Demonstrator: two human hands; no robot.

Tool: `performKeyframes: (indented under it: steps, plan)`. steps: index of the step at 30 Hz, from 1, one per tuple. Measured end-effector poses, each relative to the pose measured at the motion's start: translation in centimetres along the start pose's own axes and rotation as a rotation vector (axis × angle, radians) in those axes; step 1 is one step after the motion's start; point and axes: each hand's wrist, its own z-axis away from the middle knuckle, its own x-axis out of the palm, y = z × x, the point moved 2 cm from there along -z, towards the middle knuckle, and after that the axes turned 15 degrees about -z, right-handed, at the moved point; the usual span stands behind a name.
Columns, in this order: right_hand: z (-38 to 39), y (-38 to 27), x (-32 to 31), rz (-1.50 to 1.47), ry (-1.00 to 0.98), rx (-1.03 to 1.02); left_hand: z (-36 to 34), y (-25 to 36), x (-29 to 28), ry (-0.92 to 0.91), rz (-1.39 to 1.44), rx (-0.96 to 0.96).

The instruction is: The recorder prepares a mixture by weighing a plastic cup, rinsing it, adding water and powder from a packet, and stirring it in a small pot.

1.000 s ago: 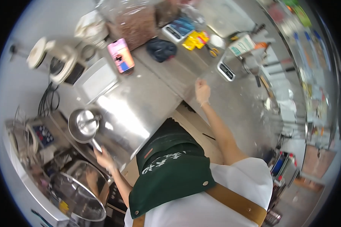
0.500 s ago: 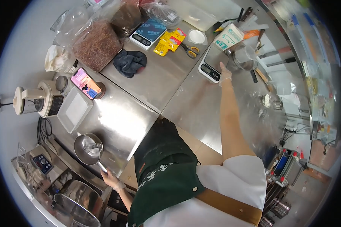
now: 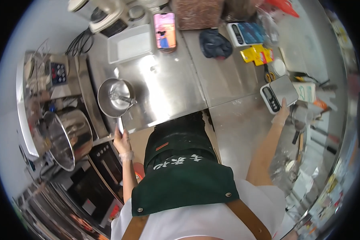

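My gloved left hand [image 3: 122, 142] grips the handle of a steel saucepan [image 3: 108, 108], which has a steel whisk [image 3: 124, 98] in it and sits over the left counter near its front edge. At the right, my gloved right hand [image 3: 281, 114] has its fingers on the near edge of a white kitchen scale [image 3: 270, 98] with a steel platform, gripping it. Beside the scale lie scissors [image 3: 268, 76], a carton [image 3: 306, 92] and a clear jug [image 3: 302, 116].
A phone [image 3: 165, 30], white tray [image 3: 128, 46], blender [image 3: 104, 18], dark cloth [image 3: 214, 44], yellow packets [image 3: 262, 54], second scale [image 3: 238, 36] and bags of brown granules [image 3: 198, 12] line the back. A large steel bowl [image 3: 68, 144] stands left, utensils [image 3: 324, 136] crowd the right.
My right hand has reached from the middle of the right counter to the scale and taken hold of it. The view has swung round. My left hand still holds the saucepan.
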Motion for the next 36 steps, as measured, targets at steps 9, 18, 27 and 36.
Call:
performKeyframes:
  steps: [9,18,27,36]
  plan:
    - [19.7,14.0,17.1,0.223,-0.704,0.503,-0.4,-2.0,-1.2,-0.08,0.095,0.035]
    - [30.1,20.1,24.3,0.478,-0.81,0.278,-1.4,0.3,-0.2,-0.13,0.095,0.239]
    - [31.4,12.8,18.3,0.698,-0.85,-0.242,-3.6,2.6,1.5,-0.338,-0.206,0.397]
    - [36.5,14.9,18.3,0.871,-1.187,-0.508,-5.0,2.5,-0.7,-0.25,-0.343,0.532]
